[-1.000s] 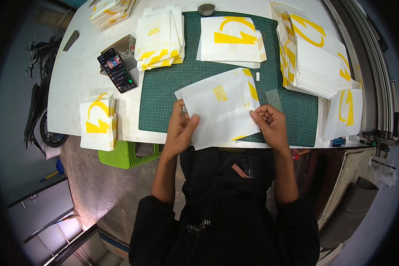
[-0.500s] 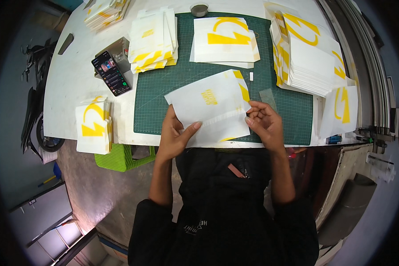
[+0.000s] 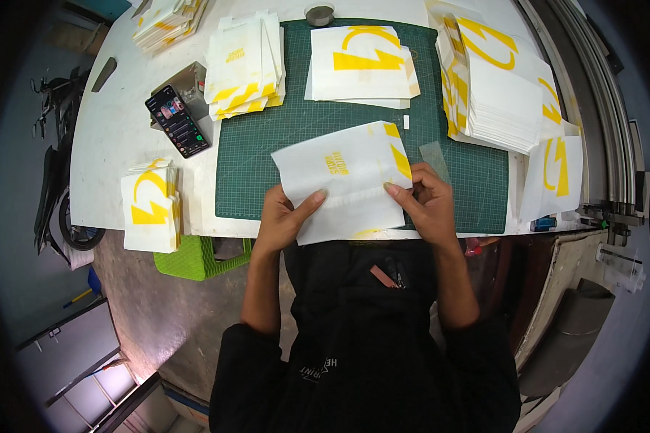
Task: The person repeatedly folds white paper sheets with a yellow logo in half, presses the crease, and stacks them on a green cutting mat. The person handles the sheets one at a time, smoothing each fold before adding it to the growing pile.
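Note:
Between my two hands is a white paper bag [image 3: 347, 180] with yellow print and a yellow striped band at its right end. My left hand [image 3: 285, 216] grips its lower left side, thumb on top and fingers underneath. At the right edge my right hand [image 3: 430, 202] pinches it, the thumb lying on the upper face. The bag is tilted over the near part of a green cutting mat [image 3: 253, 159]. Beyond it lies a short stack of white sheets with a yellow bolt print [image 3: 361, 68]. A small white piece [image 3: 406, 122] rests close by.
Stacks of printed bags stand at the far left [image 3: 245, 65], near left [image 3: 148, 209] and right [image 3: 505, 101]. A phone [image 3: 177, 119] leans on a small box [image 3: 191, 79]. A round tin [image 3: 319, 14] is at the back. Below the table edge sits a green plastic stool [image 3: 188, 260].
My right thumb has moved left onto the bag's face, and my right hand has shifted slightly left. The bag has turned a little and sits slightly lower.

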### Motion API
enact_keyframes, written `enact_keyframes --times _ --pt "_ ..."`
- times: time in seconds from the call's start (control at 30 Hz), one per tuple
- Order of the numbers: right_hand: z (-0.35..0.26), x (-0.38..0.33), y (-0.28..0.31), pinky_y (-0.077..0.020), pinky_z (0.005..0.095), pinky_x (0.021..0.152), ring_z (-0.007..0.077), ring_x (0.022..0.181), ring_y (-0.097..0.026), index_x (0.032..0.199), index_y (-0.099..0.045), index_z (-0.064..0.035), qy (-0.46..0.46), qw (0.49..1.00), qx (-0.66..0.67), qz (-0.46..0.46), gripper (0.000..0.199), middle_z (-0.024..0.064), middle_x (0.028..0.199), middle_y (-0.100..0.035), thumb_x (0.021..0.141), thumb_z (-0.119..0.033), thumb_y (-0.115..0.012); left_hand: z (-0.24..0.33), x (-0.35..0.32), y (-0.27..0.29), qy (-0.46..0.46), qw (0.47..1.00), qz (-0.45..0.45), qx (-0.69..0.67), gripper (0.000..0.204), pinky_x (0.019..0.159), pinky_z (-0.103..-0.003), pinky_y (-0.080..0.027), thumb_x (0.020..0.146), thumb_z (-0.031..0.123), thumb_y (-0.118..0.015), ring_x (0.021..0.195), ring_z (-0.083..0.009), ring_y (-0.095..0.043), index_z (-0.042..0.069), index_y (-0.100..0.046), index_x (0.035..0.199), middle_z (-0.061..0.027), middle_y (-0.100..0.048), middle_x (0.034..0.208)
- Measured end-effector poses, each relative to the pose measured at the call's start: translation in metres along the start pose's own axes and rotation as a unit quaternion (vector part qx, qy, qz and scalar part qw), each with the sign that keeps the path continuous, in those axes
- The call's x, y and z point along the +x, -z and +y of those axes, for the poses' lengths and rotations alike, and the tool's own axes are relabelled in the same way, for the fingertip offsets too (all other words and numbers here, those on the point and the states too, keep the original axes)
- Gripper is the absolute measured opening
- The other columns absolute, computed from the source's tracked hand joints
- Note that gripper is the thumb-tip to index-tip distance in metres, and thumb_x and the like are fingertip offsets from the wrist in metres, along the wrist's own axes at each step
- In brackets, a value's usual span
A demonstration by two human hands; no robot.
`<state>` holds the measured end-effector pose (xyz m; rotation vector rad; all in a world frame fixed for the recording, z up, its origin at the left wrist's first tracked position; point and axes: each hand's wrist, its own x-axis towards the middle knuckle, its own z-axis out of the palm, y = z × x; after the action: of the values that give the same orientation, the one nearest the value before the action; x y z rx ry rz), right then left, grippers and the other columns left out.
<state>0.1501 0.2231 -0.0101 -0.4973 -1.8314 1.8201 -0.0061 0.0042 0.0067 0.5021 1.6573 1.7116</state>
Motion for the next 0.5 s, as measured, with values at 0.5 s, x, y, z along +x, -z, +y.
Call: enact_keyframes --times 0.5 --pt "0.0 -0.014 0.007 -0.0548 0.0265 0.085 0.0131 0.095 -0.067 0.117 -0.073 0.0075 -0.027 0.997 0.071 -0.008 0.024 0.0153 0.112 -0.072 0.093 0.011 -0.073 -0.003 -0.011 -0.005 -0.152 0.986 0.068 0.029 0.025 0.091 -0.028 -0.051 0.088 -0.01 -0.079 0.097 -0.0147 -0.065 -0.002 -0.071 0.11 -0.0083 -0.069 0.1"
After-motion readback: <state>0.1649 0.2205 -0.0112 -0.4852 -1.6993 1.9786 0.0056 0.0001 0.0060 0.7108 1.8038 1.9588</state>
